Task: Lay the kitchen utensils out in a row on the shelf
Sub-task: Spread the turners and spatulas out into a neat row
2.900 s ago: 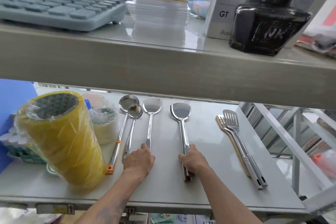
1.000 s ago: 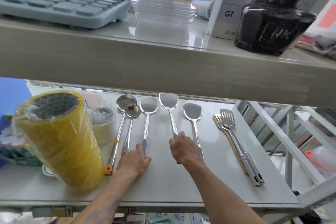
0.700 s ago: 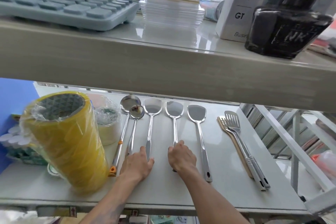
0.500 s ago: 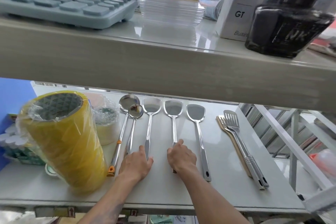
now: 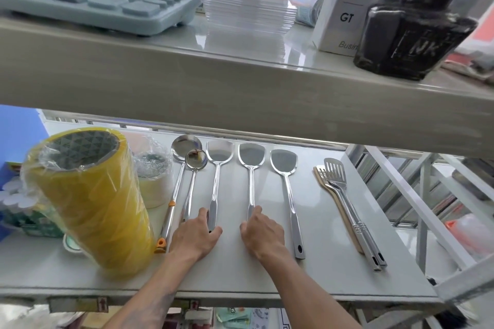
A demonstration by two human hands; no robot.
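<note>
Grey shelf (image 5: 315,270), 2 hands, left hand (image 5: 196,238) and right hand (image 5: 263,235), each gripping 1 spatula handle: left spatula (image 5: 217,168), middle spatula (image 5: 251,168).

Left hand (image 5: 196,239) on spatula (image 5: 217,168) handle; right hand (image 5: 263,235) on next spatula (image 5: 251,168).

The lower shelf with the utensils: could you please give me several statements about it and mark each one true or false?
1. Three solid steel turners lie side by side between the ladles and the slotted turners. True: left turner, middle turner, right turner.
2. The right hand rests on the right turner's handle. False: it is on the middle turner's handle.
3. The two slotted turners lie well apart. False: they overlap.
4. The yellow tape stack stands left of the ladles. True.
5. The left hand touches the left turner's handle. True.
</note>
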